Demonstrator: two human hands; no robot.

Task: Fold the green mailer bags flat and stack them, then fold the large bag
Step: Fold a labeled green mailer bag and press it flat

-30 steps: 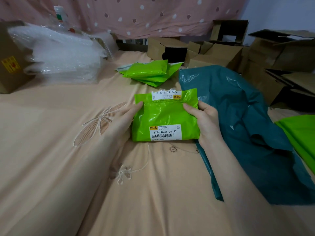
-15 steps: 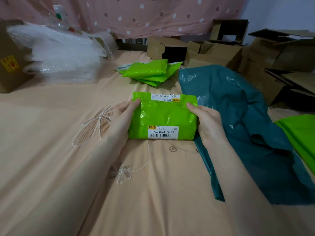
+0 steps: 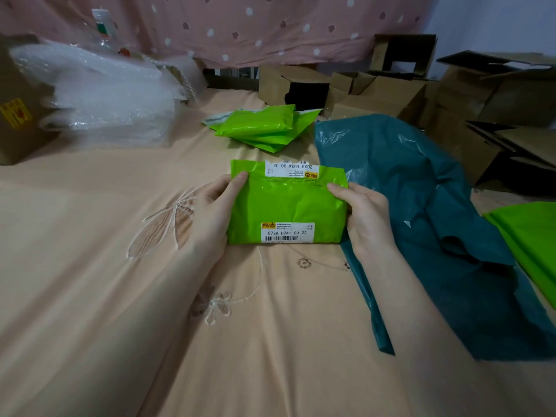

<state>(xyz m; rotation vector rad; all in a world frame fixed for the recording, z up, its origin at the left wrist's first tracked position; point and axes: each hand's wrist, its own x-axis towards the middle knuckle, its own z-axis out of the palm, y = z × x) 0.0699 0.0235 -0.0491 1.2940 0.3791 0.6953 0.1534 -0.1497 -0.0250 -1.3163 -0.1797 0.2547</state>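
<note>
Both hands pinch the folded green mailer (image 3: 287,206) on the bed (image 3: 120,296): left hand (image 3: 215,212) and right hand (image 3: 365,216) close their fingers on its short ends. Released early, the springy plastic may unfold. Its long axis runs left-right; the barcode label faces the person, just left of the teal bag (image 3: 421,221), the finished stack (image 3: 264,124) beyond.

Dim, flat indoor light with a cool cast; shadows are soft and faint. Small glare patches sit on the teal bag (image 3: 421,206) right of the fingers and on the bubble wrap (image 3: 99,94) far left beyond them. Wide-angle bending warps the edges; the cardboard boxes (image 3: 496,94) and nearest forearms look soft and blurred
</note>
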